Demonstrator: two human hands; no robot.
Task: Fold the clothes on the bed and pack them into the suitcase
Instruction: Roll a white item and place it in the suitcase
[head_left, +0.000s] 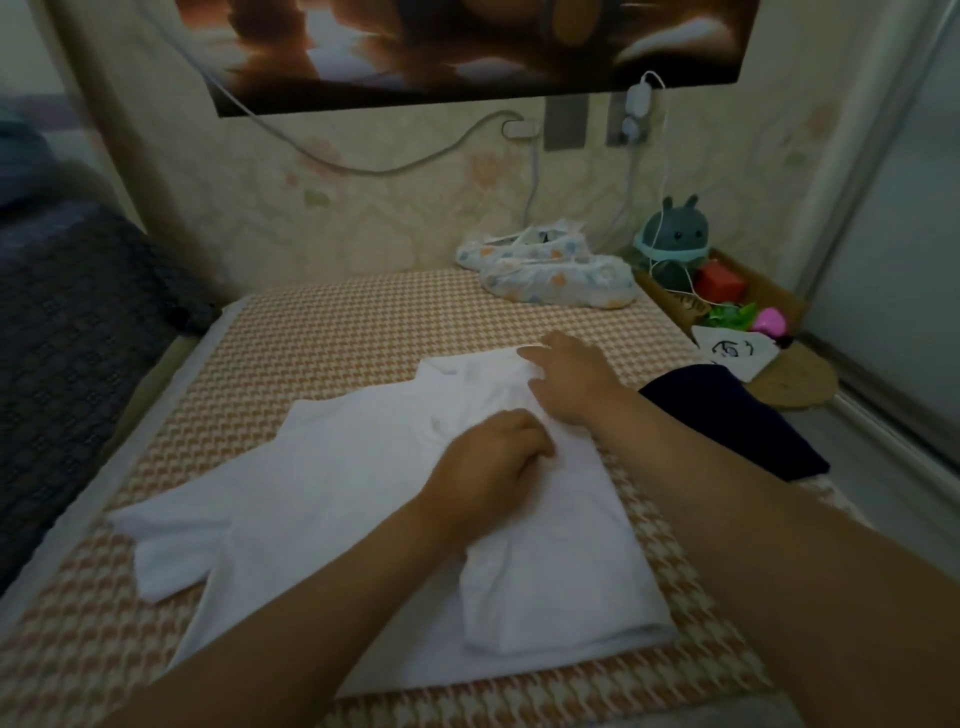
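The bed (156, 649) carries a white shirt (337, 493) spread flat at its near middle, right side folded in. A dark garment (727, 415) waits to the right. The right hand (571, 382), fingers (535, 356) flat, pins the far collar. The left hand (493, 457), fingers curled, seemingly pinches the fold's edge to keep it in place.

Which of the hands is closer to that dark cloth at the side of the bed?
The right hand: it lies on the white shirt, just beside the dark cloth. The left hand rests farther off, on the shirt's middle.
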